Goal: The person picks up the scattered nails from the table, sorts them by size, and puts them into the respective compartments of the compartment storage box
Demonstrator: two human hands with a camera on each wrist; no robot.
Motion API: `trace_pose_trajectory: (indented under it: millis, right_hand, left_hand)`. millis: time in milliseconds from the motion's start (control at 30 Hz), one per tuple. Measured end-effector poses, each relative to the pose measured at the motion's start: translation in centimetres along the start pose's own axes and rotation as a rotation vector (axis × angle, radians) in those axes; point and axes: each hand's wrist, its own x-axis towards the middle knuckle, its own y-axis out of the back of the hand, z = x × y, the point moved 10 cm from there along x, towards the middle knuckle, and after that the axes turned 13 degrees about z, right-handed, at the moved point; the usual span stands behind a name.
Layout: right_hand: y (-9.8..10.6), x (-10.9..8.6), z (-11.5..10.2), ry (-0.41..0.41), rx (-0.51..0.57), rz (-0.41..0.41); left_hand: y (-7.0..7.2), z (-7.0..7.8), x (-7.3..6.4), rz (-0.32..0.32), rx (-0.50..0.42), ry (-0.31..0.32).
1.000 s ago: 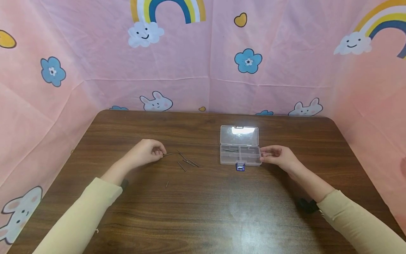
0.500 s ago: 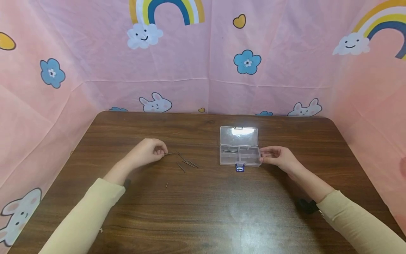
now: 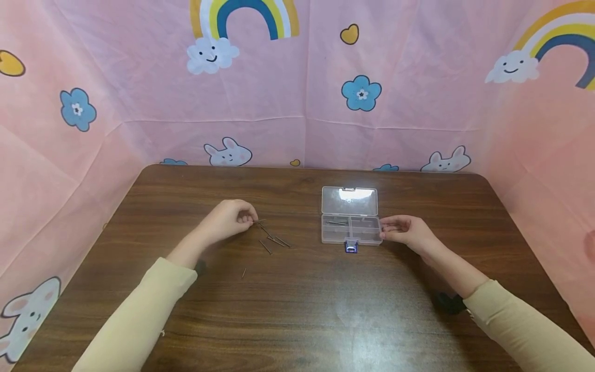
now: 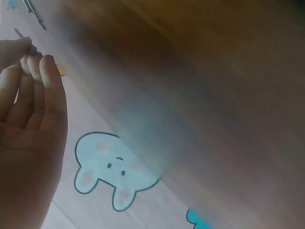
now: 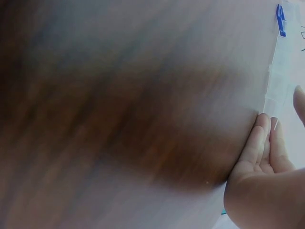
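In the head view, the left hand (image 3: 229, 222) pinches a thin metal pin (image 3: 260, 221) between thumb and fingertips, its free end pointing out over the table (image 3: 288, 315). That tip overlaps the nearest of the loose pins (image 3: 279, 241); whether they touch cannot be told. Lifting it cleanly probably calls for a firm pinch near one end and a small raise before any sideways move, so the others are not dragged along. Slim, dark and straight, the loose pins lie partly crossed, with a shorter pin (image 3: 244, 273) apart, nearer the person. The clear box (image 3: 332, 242) stands to the right, lid (image 3: 349, 201) tilted back, blue latch (image 3: 351, 247) at the front, a few pins in its rear left compartment. The right hand (image 3: 411, 233) rests its fingertips against the box's right end; light pressure should steady it without pushing it away.

The left wrist view confirms the closed pinch: a sharp end shows past the thumb, and a greyish, thicker bit sits at the fingertips.

In the right wrist view, fairly straight fingers touch the box's end, with another digit apart from them; nothing is gripped.
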Motion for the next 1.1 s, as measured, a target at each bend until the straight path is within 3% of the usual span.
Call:
trace_pose_trajectory:
  millis: [333,600,1100]
  right_hand:
    - [0.0,-0.2,-0.2,0.003,-0.002,0.000]
    - [0.0,-0.1,-0.1,-0.002,-0.005,0.001]
    - [0.1,-0.2,-0.4,0.016,-0.015,-0.001]
  left_hand:
    - [-0.9,2.0,1.4,-0.003,-0.034,-0.048]
    - [-1.6,4.5,2.6,0.002,-0.066,-0.087]
    - [-4.7,9.0,5.6,-0.036,-0.057,-0.175]
